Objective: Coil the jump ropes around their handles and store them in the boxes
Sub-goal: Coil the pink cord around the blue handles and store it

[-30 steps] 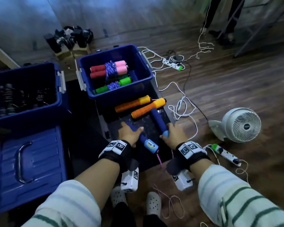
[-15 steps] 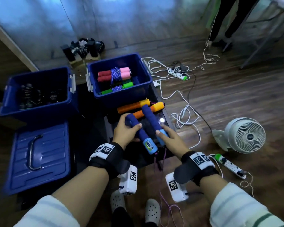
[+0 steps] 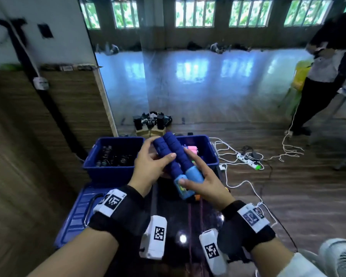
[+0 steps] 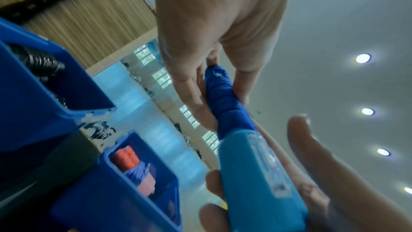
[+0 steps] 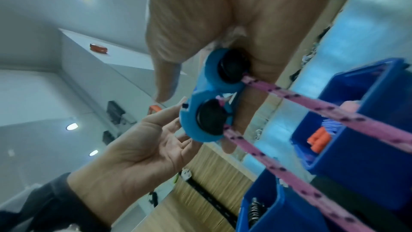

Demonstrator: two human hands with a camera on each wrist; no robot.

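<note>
Two blue jump-rope handles (image 3: 173, 154) lie side by side in the air in front of the boxes, foam ends pointing away. My left hand (image 3: 160, 155) grips the dark foam part, thumb across the top. My right hand (image 3: 190, 173) holds the light-blue caps (image 3: 189, 179), thumb on the near cap. In the right wrist view the caps (image 5: 211, 105) face the camera and the pink rope (image 5: 296, 101) runs out of them, hanging down. The right blue box (image 3: 209, 154) holds coiled pink and red ropes. The left blue box (image 3: 108, 169) holds black ones.
A blue lid (image 3: 74, 218) lies at lower left beside the black table (image 3: 178, 226). A power strip (image 3: 248, 159) and white cables trail over the wooden floor on the right. A person (image 3: 326, 76) stands at far right. A mirror wall rises behind the boxes.
Both hands have lifted the two blue handles off the black table and brought them together side by side. The head view has tilted up toward the mirror wall.
</note>
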